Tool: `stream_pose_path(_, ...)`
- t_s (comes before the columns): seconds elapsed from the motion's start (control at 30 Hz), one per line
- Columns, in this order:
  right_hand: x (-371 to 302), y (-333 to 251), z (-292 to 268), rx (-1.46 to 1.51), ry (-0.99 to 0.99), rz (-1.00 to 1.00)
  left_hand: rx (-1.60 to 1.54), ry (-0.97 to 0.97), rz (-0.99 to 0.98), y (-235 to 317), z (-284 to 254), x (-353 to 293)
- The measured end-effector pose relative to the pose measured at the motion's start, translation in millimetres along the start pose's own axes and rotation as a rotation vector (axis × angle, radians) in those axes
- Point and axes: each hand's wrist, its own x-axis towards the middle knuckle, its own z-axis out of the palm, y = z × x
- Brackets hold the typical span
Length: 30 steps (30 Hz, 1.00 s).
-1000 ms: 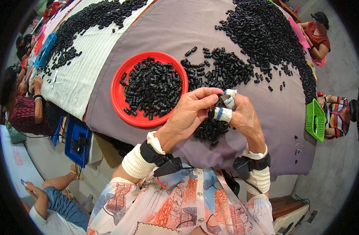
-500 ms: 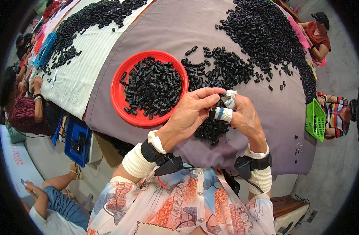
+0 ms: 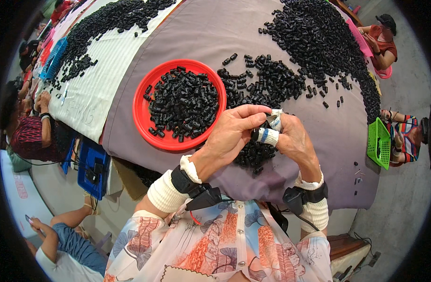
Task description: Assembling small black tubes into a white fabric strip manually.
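My left hand (image 3: 232,131) is closed, thumb and forefinger pinching a small black plastic part that the fingers mostly cover. My right hand (image 3: 295,141) meets it fingertip to fingertip, also closed; white tape with blue stripes wraps its thumb and forefinger. Something small and dark shows between the right fingertips, too hidden to name. Left of my hands lies a round red tray (image 3: 139,110) holding many small black cylindrical parts (image 3: 182,103). A loose pile of the same parts (image 3: 255,157) spreads below and beyond my hands on the grey-purple cloth (image 3: 177,42).
A large heap of black parts (image 3: 314,37) covers the far right of the table. At the right edge stands a green basket (image 3: 373,145). People sit along both sides. A blue crate (image 3: 95,162) stands lower left, below the table edge.
Both hands stay together in nearly the same place, with slight finger shifts. At the right edge, a person in stripes has moved their arms near the green basket.
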Motion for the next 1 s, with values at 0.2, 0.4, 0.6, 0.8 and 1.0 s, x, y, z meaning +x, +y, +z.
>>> stream_pose_path(0.2,0.0,3.7,4.6,0.008,0.011,-0.065,0.04,0.043,0.017,-3.7,-1.6,1.5)
stream_pose_path(0.4,0.1,1.3,0.0,0.116,0.078,-0.015,-0.088,-0.01,-0.01,2.5,4.2,3.6)
stream_pose_path(0.6,0.9,5.7,-1.4,0.064,0.093,-0.02,-0.098,-0.001,-0.032,1.5,5.4,0.4)
stream_pose_path(0.8,-0.3,4.7,-2.0,0.08,0.053,-0.017,-0.088,-0.004,-0.018,-0.8,5.3,1.1)
stream_pose_path(1.0,-0.4,3.8,-0.9,0.082,0.046,0.002,-0.051,0.017,0.0,-2.3,5.2,0.2)
